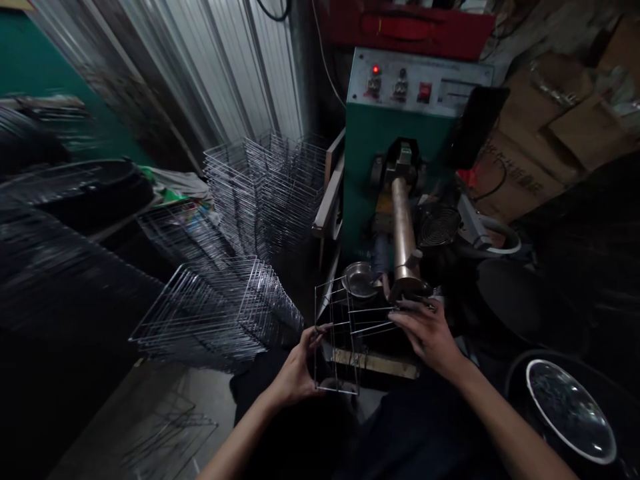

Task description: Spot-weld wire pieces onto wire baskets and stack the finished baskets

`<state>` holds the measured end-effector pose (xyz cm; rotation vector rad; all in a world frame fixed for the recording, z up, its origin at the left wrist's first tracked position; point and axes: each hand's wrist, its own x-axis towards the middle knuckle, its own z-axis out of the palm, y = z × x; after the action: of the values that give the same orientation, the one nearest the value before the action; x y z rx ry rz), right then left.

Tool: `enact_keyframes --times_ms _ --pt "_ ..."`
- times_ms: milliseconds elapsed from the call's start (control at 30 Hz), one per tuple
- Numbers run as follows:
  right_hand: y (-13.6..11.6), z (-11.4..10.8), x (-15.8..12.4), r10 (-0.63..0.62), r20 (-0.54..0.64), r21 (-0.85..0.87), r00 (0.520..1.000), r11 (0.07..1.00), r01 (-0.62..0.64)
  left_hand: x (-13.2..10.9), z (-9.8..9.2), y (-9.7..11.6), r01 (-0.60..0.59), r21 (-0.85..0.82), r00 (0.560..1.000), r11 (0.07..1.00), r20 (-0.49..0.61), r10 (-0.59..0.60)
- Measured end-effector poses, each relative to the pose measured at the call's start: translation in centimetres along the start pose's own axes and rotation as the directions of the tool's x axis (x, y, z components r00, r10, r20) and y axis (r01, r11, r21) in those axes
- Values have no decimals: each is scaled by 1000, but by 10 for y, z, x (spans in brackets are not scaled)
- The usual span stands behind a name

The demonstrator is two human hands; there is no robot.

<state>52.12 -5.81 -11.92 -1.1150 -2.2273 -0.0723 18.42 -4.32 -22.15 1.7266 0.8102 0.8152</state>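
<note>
Both my hands hold a boxy wire rack (pixel 336 333) up in front of me. My left hand (pixel 299 370) grips its near upright side, low down. My right hand (pixel 425 333) has its fingers over the horizontal wires at the rack's right end. Just beyond the rack stands a copper-coloured welding electrode arm (pixel 404 230), part of a green machine (pixel 385 153) with switches and a red lamp on its panel. A small metal dish (pixel 359 280) sits behind the wires, close to the electrode's lower end.
Tall stacks of wire racks (pixel 265 193) and a lower stack (pixel 215 313) rise to my left. A round metal-rimmed disc (pixel 570 410) lies in a dark container at lower right. Cardboard boxes (pixel 525 153) lean behind the machine, beside a corrugated metal wall (pixel 240 67).
</note>
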Motion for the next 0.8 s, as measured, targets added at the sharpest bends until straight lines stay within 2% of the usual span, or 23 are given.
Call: enact_keyframes --times_ms 300,467,600,800 --pt "4 7 7 36 -53 -19 998 999 -37 11 -11 6 26 17 1000 1000 17 -26" --pt "4 13 10 67 -61 -26 996 997 -69 13 -14 8 24 35 1000 999 -15 -24" --pt "8 13 12 87 -99 -8 991 996 -88 11 -17 19 44 59 998 997 -47 -41" --pt "19 4 8 138 -100 71 985 989 -131 20 -30 34 59 87 998 994 7 -60"
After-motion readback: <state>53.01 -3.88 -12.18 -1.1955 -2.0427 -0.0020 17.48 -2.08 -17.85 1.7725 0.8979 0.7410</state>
